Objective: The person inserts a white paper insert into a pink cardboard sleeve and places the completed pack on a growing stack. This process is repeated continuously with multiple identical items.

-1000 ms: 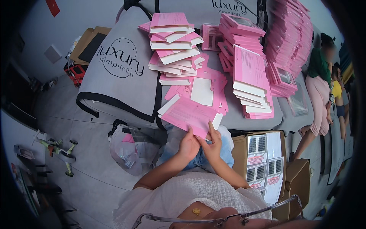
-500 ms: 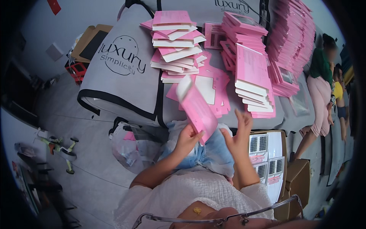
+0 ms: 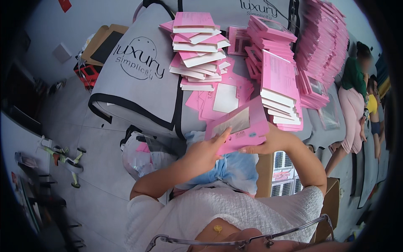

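A flat pink cardboard box with a clear window is held in front of me, above my lap. My left hand grips its lower left edge, and my right hand holds its lower right side from underneath. Just beyond it, flat pink box blanks lie spread on the grey table cover. A leaning stack of folded pink and white boxes stands behind them. A taller neat stack rises to the right of my right hand.
More pink box piles fill the table's back right. An open carton with small packs stands by my right knee. A plastic bag lies on the floor to the left. Other people stand at the right. A toy scooter is far left.
A second ago both hands rested on the flat blanks at the table edge. They lifted one, stood it upright, and now hold it as a box, turned wide, in both hands.
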The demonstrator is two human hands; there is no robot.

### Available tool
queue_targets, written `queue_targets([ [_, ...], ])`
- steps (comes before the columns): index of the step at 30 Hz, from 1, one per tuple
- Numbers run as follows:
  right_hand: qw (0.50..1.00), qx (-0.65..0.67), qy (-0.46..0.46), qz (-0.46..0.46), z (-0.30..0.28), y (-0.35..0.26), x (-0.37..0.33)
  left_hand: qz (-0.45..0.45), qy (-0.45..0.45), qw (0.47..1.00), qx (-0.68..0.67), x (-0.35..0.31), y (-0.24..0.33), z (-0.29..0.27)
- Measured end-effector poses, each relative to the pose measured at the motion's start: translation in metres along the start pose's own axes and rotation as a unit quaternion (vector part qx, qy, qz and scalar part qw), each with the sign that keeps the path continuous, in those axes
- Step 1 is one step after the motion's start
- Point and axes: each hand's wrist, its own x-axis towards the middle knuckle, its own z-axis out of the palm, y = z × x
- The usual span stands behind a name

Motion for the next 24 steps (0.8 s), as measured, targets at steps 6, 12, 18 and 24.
queue_targets([
  [6,0.993,0.099,-0.039,0.046,0.023,-0.010,-0.013,0.008,-0.045,0.994,0.096,-0.008,0.001,0.001],
  [12,0.983,0.156,-0.089,0.034,0.032,0.007,-0.024,0.095,-0.067,0.993,0.037,-0.005,-0.008,0.008],
  [18,0.972,0.193,-0.122,0.055,0.031,0.011,-0.028,0.102,-0.100,0.990,-0.008,-0.004,-0.006,0.002],
  [24,0.976,0.068,-0.202,-0.032,0.028,0.011,-0.018,0.181,-0.126,0.975,0.014,0.002,0.007,0.000],
])
